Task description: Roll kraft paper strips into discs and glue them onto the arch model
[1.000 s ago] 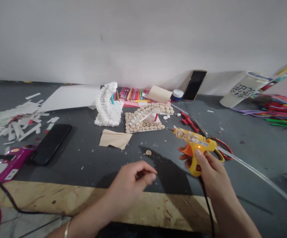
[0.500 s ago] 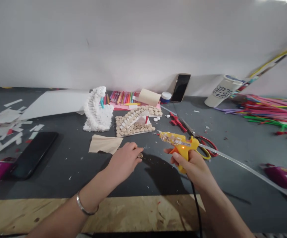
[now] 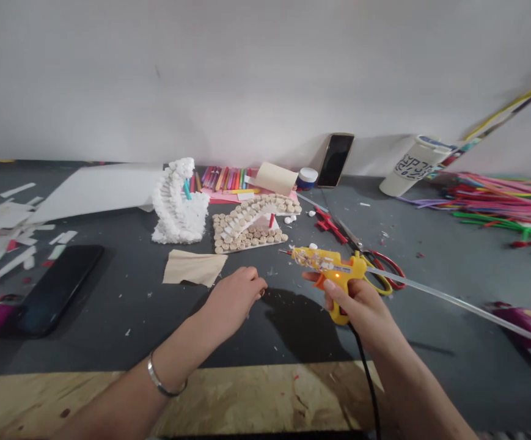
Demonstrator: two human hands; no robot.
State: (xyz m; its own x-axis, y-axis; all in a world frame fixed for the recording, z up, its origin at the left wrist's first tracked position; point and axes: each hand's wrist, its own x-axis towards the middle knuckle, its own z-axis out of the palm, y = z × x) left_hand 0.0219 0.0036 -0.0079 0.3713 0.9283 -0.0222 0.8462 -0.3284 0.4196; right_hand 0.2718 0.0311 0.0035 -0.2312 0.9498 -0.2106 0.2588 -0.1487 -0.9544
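My right hand (image 3: 357, 304) grips a yellow and orange hot glue gun (image 3: 333, 269), its lamp lit, nozzle pointing left and a clear glue stick (image 3: 453, 299) trailing out the back. My left hand (image 3: 233, 296) is curled over a small round wooden disc (image 3: 262, 293) on the grey mat, fingertips pinching it. Just beyond lie a tan paper scrap (image 3: 194, 267), a bridge model of wooden discs (image 3: 251, 223) and a white foam model (image 3: 176, 205).
Red-handled scissors (image 3: 375, 260) lie behind the glue gun. A black phone (image 3: 57, 287) and white paper strips (image 3: 3, 232) are at the left, pink packets (image 3: 528, 324) at the right. Markers (image 3: 228, 180), a propped phone (image 3: 335, 160), a tipped cup (image 3: 414, 166) and coloured sticks (image 3: 498, 205) line the back.
My left hand reached forward from the table's edge to the small wooden disc and closed on it. The glue gun shifted left with my view.
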